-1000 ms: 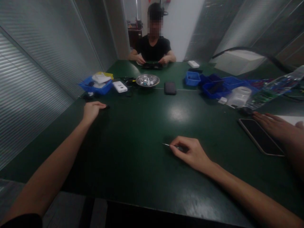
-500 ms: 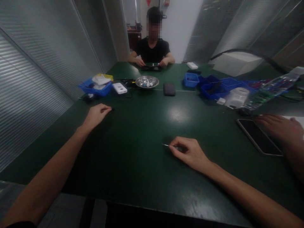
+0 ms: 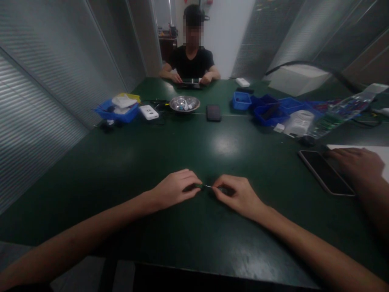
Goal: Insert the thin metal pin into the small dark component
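One blue tray (image 3: 130, 116), with white packets and something yellow in it, stands at the far left of the green table (image 3: 152, 154). Just beside it, to the right, lies a white device (image 3: 148, 112). Next, nearer to the camera, comes the left hand (image 3: 176, 187); its thumb and fingers pinch a small dark piece (image 3: 199, 185), of which only a bit is visible. Behind is a metal bowl (image 3: 184, 111) with small white items. A thin metal tool (image 3: 208, 186) points at the piece; whether they touch, I cannot tell. The right hand (image 3: 237, 190) pinches this tool between thumb and fingers. Behind both hands lies a black flat case (image 3: 213, 112), and further right a small blue box (image 3: 242, 106). At the right side is a phone (image 3: 325, 172), and near it a co-worker's hand (image 3: 357, 161) with white paper (image 3: 337, 147).
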### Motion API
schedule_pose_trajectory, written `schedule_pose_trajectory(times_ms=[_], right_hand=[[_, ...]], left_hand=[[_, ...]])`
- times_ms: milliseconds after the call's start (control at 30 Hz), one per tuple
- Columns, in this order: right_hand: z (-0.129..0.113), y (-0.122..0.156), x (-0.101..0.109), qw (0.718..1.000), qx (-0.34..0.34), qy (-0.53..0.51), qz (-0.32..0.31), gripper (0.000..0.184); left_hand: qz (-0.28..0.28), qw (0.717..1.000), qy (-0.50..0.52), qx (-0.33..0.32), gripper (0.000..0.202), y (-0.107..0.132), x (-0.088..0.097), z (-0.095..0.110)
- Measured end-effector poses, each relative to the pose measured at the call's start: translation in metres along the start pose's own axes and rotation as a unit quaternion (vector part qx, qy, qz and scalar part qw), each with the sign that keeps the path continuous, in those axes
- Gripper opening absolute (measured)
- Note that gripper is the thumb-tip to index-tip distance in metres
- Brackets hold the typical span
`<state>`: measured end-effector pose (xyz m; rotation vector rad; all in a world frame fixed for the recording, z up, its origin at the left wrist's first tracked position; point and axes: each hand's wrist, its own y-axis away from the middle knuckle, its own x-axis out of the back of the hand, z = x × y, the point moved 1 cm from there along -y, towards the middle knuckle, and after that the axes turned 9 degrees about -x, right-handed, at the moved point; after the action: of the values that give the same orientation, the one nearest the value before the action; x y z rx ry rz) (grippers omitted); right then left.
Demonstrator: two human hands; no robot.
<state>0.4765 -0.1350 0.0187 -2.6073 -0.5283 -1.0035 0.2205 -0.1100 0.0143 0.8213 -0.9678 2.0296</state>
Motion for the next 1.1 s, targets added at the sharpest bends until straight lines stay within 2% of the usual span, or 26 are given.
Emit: schedule_pose_trajectory(times_ms=[233, 567, 700, 833, 1100], right_hand=[[-0.0002, -0.0007, -0.0003, 1.000, 0.011, 0.010, -0.018, 0.010], [-0.0087, -0.0056, -0.0093, 0.999, 0.025, -0.004, -0.019, 0.013], [-0.0082, -0.0037, -0.0055, 0.999, 0.037, -0.023, -0.020, 0.013], [-0.0040, -0.0014, -0.0004, 1.000, 0.020, -0.005, -0.002, 0.014], [-0.0095, -0.0044, -0.0062, 0.999, 0.028, 0.004, -0.032, 0.012]], left_hand=[[-0.001, 0.998, 0.050, 0.039, 0.019, -0.0014, 0.0020, -0.0031], [-0.020, 0.998, 0.059, 0.023, 0.019, -0.0033, 0.0007, -0.0028], [-0.019, 0.998, 0.058, 0.022, 0.018, -0.0037, 0.0014, -0.0021], [-0.015, 0.998, 0.054, 0.030, 0.017, -0.0028, 0.0037, -0.0006], [-0.028, 0.998, 0.046, 0.016, 0.017, 0.0001, 0.0024, -0.0025]])
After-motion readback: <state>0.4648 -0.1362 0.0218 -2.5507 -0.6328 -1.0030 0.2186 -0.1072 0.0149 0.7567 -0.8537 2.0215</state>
